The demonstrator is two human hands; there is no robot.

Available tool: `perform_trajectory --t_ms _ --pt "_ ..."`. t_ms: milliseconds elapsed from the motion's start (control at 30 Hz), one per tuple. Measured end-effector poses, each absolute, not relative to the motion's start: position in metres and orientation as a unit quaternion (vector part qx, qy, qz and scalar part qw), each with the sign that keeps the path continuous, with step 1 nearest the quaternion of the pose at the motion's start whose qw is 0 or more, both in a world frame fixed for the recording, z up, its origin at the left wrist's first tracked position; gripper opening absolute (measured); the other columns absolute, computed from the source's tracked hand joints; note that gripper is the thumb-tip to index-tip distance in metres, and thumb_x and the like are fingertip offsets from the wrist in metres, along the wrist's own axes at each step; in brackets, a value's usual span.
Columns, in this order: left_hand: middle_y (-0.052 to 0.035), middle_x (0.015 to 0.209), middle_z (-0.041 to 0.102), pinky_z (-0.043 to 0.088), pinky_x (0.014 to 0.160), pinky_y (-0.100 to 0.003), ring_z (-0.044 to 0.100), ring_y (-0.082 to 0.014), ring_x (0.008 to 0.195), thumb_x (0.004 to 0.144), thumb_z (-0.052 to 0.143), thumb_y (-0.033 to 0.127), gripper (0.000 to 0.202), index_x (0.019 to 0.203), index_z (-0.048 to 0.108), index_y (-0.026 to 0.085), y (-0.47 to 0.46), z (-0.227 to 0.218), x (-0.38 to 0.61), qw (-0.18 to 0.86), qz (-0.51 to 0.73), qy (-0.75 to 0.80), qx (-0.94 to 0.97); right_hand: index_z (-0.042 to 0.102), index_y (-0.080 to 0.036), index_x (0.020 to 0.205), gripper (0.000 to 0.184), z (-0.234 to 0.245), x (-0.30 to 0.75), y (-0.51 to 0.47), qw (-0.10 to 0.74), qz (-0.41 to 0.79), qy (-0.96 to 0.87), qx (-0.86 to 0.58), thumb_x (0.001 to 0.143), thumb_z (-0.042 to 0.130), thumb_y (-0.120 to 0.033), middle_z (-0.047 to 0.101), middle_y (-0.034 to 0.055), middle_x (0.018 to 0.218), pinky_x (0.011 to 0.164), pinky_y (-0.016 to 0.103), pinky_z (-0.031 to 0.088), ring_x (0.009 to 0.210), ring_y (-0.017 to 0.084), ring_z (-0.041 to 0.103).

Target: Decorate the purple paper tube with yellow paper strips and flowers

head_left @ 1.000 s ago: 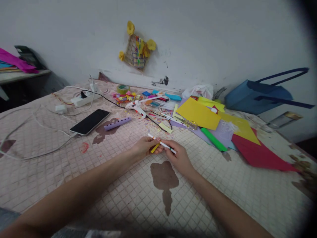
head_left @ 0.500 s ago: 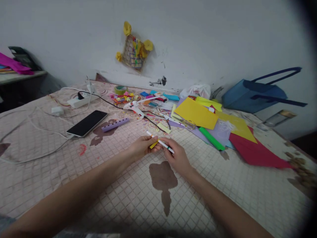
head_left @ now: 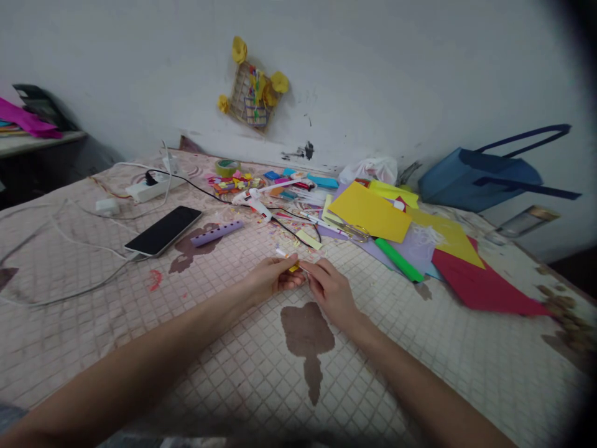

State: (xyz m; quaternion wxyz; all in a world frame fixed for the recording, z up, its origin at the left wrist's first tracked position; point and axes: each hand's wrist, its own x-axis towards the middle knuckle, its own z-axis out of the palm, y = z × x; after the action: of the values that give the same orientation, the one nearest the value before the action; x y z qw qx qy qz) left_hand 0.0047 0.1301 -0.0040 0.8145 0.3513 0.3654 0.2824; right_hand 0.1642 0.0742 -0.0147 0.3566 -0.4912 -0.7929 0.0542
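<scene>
My left hand (head_left: 274,275) is closed in a pinch on a small yellow paper strip (head_left: 294,267). A thin white stick (head_left: 281,252) shows beyond its fingertips and runs between the hands, with much of its length covered by fingers. On the right, my right hand (head_left: 330,287) has its thumb and fingers closed around the near end of that stick, close against the left fingertips. Both hands are held just above the quilted table cover (head_left: 224,348). A pale yellow paper piece (head_left: 309,239) lies just beyond them.
A white glue gun (head_left: 254,202) lies ahead, its black cord trailing. At left are a phone (head_left: 164,231), a punched purple strip (head_left: 217,234) and a power strip (head_left: 153,188). Coloured sheets (head_left: 370,211), scissors (head_left: 355,233), a green roll (head_left: 399,260) and a blue bag (head_left: 480,180) are at right.
The white stick lay across both hands with its green-banded end showing; now the right fingers cover that end. The yellow strip's hanging end is tucked up around the stick near the left fingertips.
</scene>
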Motion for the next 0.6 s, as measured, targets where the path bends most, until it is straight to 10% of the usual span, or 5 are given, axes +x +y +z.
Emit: perform_trajectory --t_ms 300,600 --pt "-0.0048 0.061 0.065 0.045 0.044 -0.011 0.057 -0.0049 0.047 0.081 0.057 0.025 0.022 0.072 0.064 0.008 0.1296 -0.0060 0.0050 0.794 0.291 0.354 0.399 0.057 -0.021 0.109 0.025 -0.0136 0.1596 0.0726 0.452 0.207 -0.709 -0.501 0.087 0.044 -0.022 0.063 0.0047 0.097 0.079 0.031 0.046 0.089 0.016 0.058" --pt "-0.0045 0.059 0.064 0.047 0.044 -0.011 0.057 -0.0049 0.044 0.086 0.049 0.022 0.025 0.072 0.062 0.007 0.1288 -0.0057 0.0068 0.827 0.281 0.369 0.316 0.056 -0.020 0.113 0.032 -0.0149 0.1607 0.0719 0.378 0.062 -0.773 -0.506 0.085 0.041 -0.014 0.057 0.0064 0.094 0.075 0.030 0.047 0.086 0.018 0.056"
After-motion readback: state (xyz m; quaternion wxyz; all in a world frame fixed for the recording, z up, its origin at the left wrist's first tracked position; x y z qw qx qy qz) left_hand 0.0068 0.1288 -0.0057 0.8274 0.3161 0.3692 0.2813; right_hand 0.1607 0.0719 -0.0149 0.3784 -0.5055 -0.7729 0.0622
